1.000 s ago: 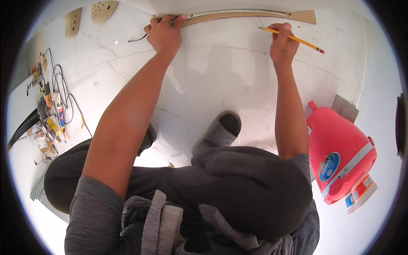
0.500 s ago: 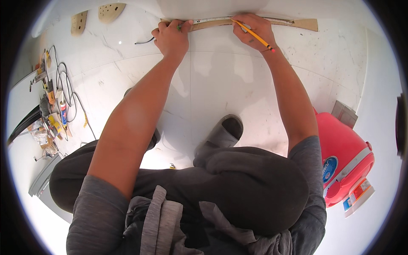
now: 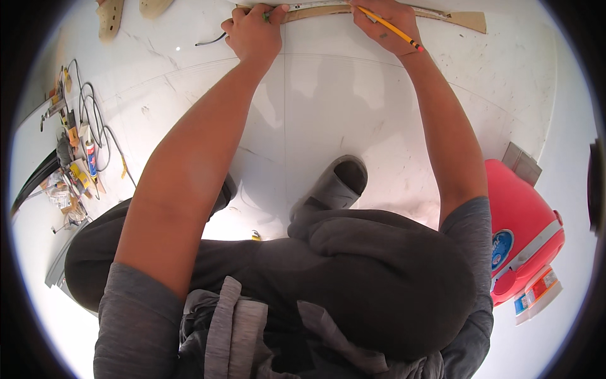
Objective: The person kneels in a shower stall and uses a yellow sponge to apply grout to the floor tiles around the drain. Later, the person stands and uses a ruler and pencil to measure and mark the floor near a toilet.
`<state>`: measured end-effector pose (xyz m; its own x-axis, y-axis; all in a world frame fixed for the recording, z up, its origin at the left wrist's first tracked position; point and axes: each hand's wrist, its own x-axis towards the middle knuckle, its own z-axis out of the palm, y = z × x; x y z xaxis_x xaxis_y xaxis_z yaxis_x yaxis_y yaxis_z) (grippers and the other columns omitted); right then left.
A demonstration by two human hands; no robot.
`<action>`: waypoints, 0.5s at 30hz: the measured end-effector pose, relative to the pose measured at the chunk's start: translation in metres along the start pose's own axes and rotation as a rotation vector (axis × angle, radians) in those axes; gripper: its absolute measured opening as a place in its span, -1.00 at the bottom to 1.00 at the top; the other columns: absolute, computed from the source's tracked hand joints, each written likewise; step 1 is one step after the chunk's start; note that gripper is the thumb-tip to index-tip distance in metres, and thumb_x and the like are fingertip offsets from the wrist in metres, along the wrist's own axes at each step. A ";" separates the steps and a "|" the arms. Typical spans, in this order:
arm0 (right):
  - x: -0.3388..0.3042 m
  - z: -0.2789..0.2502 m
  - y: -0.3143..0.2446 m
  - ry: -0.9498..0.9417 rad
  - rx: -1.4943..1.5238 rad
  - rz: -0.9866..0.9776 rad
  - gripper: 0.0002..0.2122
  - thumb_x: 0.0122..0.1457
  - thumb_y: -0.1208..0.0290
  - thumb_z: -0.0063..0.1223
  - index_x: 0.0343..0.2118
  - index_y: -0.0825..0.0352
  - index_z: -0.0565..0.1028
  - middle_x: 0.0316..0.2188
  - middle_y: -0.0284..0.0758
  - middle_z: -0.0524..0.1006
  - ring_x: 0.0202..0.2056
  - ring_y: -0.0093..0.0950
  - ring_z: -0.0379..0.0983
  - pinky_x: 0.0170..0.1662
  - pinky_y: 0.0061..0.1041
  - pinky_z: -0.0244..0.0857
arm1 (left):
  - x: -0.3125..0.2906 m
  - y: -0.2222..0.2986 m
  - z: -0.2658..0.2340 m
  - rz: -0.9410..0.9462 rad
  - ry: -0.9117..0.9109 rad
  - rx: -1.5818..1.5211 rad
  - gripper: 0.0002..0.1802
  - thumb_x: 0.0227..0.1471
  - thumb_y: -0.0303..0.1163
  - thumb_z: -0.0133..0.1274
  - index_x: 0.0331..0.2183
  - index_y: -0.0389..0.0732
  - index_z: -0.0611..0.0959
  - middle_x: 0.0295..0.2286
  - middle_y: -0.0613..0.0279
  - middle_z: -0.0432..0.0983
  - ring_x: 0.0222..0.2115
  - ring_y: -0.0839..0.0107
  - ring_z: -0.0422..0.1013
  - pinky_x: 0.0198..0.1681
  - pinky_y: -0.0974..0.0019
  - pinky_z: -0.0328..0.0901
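Observation:
At the top of the head view, a long tan strip (image 3: 325, 12) lies across the pale floor, with a narrow white strip (image 3: 307, 11) along its far side. My left hand (image 3: 254, 35) is closed at its left part, fingers bent. Something small and green (image 3: 266, 17) shows among those fingers, and a thin dark cord-like piece (image 3: 210, 42) sticks out beside them. In my right hand (image 3: 390, 28), resting farther right at the strips, is a yellow pencil (image 3: 394, 30) with a pink eraser. Its tip lies near the white strip; whether it touches is unclear.
Several tools, a sealant tube (image 3: 91, 158) and a looped dark cable (image 3: 95, 114) lie at the left. A red case (image 3: 521, 221) stands to my right, near a grey flat piece (image 3: 522, 164). Tan clogs (image 3: 110, 19) sit at the far left.
The view has shifted, so the strips and both hands now appear higher in the picture. Both hands keep about the same places along the strips. The pencil remains in my right hand.

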<state>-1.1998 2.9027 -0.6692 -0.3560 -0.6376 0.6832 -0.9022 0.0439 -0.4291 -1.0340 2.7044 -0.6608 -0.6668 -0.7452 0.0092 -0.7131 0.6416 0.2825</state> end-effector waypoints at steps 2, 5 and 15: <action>-0.001 0.000 0.000 0.019 0.023 0.005 -0.93 -0.01 0.51 0.23 -0.42 0.30 0.60 -0.51 -0.21 0.60 -0.51 -0.22 0.53 -0.42 -0.29 0.44 | 0.000 0.006 -0.006 -0.052 -0.062 -0.090 -0.46 0.03 0.17 0.20 -0.15 -0.07 0.73 -0.02 -0.01 0.45 0.05 -0.11 0.24 0.08 -0.08 0.25; -0.001 -0.002 -0.001 -0.151 -0.094 0.085 -0.93 0.02 0.47 0.22 -0.41 0.30 0.60 -0.49 -0.21 0.61 -0.44 -0.21 0.57 -0.35 -0.27 0.47 | -0.004 0.015 -0.014 -0.030 0.004 -0.090 -0.59 0.07 0.02 0.20 -0.25 -0.12 0.76 -0.12 -0.06 0.50 -0.05 -0.12 0.31 0.03 -0.07 0.27; -0.004 -0.003 -0.001 -0.122 -0.027 0.115 -0.86 0.12 0.37 0.21 -0.37 0.35 0.61 -0.40 -0.18 0.65 -0.36 -0.18 0.59 -0.24 -0.27 0.50 | -0.004 0.019 -0.018 -0.047 -0.009 -0.082 -0.60 0.09 0.01 0.19 -0.25 -0.12 0.77 -0.13 -0.04 0.51 -0.07 -0.10 0.33 0.01 -0.06 0.30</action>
<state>-1.1978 2.9071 -0.6694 -0.4269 -0.7157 0.5528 -0.8639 0.1420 -0.4832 -1.0411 2.7168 -0.6381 -0.6349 -0.7725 -0.0149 -0.7242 0.5883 0.3597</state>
